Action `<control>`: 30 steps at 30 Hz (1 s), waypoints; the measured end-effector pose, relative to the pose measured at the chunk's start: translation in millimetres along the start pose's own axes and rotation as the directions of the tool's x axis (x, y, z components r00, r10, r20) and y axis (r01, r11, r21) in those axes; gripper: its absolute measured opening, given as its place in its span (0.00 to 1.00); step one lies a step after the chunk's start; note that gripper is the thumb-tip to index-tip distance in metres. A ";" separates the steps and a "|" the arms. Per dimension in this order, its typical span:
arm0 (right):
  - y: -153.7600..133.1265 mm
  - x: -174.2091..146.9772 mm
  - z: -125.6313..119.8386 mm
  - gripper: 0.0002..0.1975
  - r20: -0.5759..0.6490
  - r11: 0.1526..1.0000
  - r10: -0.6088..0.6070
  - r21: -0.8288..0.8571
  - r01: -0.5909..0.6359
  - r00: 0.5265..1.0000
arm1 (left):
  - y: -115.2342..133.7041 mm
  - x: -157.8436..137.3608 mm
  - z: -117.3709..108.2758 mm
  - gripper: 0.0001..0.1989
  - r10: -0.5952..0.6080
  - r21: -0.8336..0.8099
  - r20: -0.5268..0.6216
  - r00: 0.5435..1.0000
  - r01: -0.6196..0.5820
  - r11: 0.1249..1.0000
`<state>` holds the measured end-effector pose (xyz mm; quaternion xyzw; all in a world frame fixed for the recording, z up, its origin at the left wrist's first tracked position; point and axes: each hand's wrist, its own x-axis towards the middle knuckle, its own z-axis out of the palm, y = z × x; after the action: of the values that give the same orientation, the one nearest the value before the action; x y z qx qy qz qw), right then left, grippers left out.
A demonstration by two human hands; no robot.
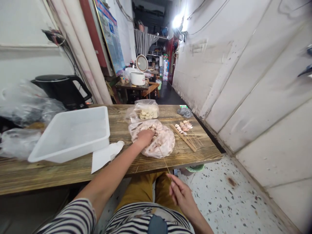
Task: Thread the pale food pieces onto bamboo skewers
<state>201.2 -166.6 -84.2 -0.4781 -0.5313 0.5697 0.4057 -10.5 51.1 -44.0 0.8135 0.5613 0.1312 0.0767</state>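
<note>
My left hand [145, 137] reaches into an open clear plastic bag [168, 143] of pale, pinkish meat pieces [157, 130]. Its fingertips are hidden among the pieces, so their grip does not show. Below the table's front edge, my right hand [179, 191] pinches the lower end of a thin wooden skewer [165, 161], whose tip points up toward the bag. To the right of the bag lie several loaded skewers [183, 126] with meat at their far ends. Beside them is a bundle of bare skewers [184, 138].
A white plastic tray [73, 130] and white paper [104, 157] lie on the left of the wooden table [204, 151]. Another bag [148, 109] holds pale slices behind the meat. A black kettle [60, 89] stands far left, and a crumpled grey bag [185, 112] back right.
</note>
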 end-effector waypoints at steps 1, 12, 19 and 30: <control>-0.3 0.1 0.1 0.24 -0.028 1.000 -0.026 -0.014 0.026 0.999 | -2.5 -0.8 -1.0 0.13 -0.024 0.007 -0.006 1.000 0.024 1.000; -0.8 9.2 11.5 0.18 -0.090 0.970 -0.179 -0.184 0.160 0.980 | -8.4 -4.3 5.3 0.09 -0.162 -0.174 -0.049 0.986 0.151 0.973; -8.0 9.3 15.9 0.28 -0.071 1.000 -0.015 -0.023 0.014 0.997 | 0.4 -19.5 -12.2 0.16 -0.253 -0.607 -0.124 0.960 0.128 0.784; -19.1 27.7 25.5 0.22 -0.103 0.953 -0.225 -0.232 0.196 0.969 | 31.8 -65.6 -20.7 0.07 -0.363 -0.933 0.196 0.911 0.060 -0.355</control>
<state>169.5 -143.3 -68.9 -0.4963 -0.6120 0.4289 0.4418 -10.3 -22.0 -24.0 0.2758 0.3702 0.5858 0.6662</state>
